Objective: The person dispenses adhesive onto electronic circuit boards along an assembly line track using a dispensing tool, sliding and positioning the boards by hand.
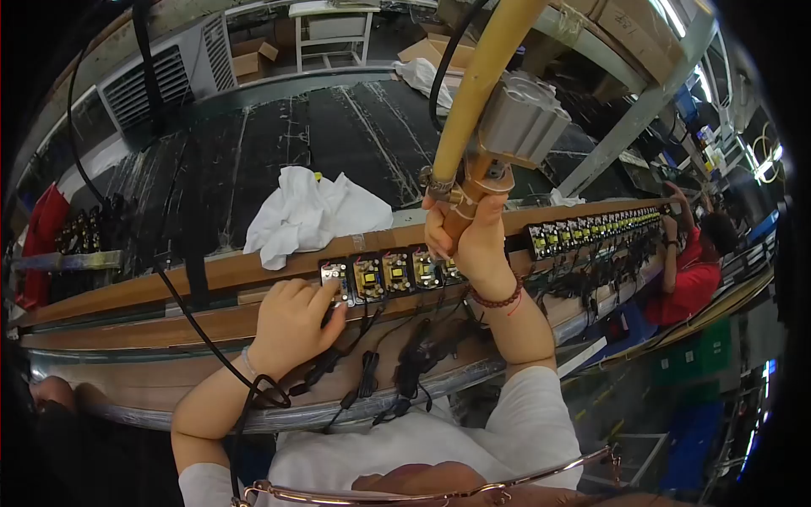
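Note:
At the left end of a row, my left hand (pixel 291 325) has its index finger on a small circuit board (pixel 334 272) and its thumb at the near edge, gripping it. My right hand (pixel 480 241) is wrapped round the brown handle of what looks like a hot-melt glue gun (pixel 456 226). A grey metal block (pixel 525 114) sits on the gun, and a thick yellow hose (pixel 481 72) runs upward from it. More boards (pixel 397 273) with yellow parts stand side by side to the right; the gun's tip is hidden behind my right hand. Black cables (pixel 414 355) trail from them.
A white cloth (pixel 317 211) lies beyond the boards, beside a dark conveyor belt (pixel 279 135). Further right, a long row of boards (pixel 591 230) leads to a co-worker in red (pixel 693 270). A black cord (pixel 190 317) hangs across my left arm. A metal post (pixel 634 114) rises behind.

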Motion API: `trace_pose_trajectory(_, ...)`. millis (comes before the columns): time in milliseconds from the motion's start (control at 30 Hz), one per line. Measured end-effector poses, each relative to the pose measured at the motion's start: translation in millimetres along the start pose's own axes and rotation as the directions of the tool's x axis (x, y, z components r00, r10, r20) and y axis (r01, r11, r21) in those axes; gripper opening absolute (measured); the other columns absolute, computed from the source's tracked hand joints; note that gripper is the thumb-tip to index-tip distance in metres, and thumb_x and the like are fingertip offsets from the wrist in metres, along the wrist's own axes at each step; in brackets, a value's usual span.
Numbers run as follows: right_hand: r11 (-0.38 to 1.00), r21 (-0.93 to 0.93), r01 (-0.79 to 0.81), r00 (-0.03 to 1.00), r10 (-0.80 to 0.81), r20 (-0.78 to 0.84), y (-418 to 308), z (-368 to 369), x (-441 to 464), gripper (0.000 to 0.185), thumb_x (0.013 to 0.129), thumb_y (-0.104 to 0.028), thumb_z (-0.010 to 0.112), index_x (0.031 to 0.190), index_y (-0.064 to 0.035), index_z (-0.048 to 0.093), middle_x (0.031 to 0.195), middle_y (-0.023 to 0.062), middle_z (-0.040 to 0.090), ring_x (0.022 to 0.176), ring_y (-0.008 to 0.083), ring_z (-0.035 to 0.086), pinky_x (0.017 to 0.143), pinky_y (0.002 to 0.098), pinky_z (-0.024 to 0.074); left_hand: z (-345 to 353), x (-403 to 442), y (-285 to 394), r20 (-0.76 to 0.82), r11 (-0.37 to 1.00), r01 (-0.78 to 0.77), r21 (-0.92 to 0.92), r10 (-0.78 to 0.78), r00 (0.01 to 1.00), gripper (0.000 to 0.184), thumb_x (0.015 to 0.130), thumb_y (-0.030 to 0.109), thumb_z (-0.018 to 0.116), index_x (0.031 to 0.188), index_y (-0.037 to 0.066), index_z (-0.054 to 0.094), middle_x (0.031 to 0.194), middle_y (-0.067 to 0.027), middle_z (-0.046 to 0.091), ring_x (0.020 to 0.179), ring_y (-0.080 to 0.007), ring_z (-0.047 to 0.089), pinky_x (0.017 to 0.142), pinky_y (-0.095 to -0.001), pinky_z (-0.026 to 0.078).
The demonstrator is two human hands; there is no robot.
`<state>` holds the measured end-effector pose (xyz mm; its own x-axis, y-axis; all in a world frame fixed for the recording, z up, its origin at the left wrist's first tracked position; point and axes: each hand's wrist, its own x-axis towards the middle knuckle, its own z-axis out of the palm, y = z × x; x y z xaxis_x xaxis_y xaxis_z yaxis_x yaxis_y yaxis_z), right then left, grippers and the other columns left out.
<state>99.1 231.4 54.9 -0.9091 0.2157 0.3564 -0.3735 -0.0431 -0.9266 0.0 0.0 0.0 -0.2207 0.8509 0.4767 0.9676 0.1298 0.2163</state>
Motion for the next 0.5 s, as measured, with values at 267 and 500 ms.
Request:
trace_pose_trajectory(267,0.965,-0.255,-0.062,0.989,0.026,-0.144,-15,-11,1,0.092,0.07,-0.084,0.023,0.093,0.0018,0.048,0.047,-0.0016,0.036,0.038,0.0079,0.034,0.039,0.0215,0.0296,25,72,26,-0.046,0.995,-0.045,-0.084,0.041,0.998,0.044,0.072,0.03,0.068,0.108,0.006,0.06,0.125,-0.0173,0.045,0.121,-0.0369,0.035,0.097,-0.0484,0.03)
trace_pose_trajectory(500,0.987,-0.157,-0.03,0.956,-0.017,-0.292,3,-15,-4,0.092,0.069,-0.084,0.025,0.094,0.0016,0.049,0.046,-0.0013,0.036,0.038,0.0079,0.033,0.039,0.0214,0.0292,62,108,33,0.074,0.978,-0.165,-0.126,0.175,0.982,0.052,0.068,0.047,0.069,0.108,0.013,0.064,0.139,-0.0187,0.031,0.132,-0.042,0.019,0.106,-0.0541,0.015)
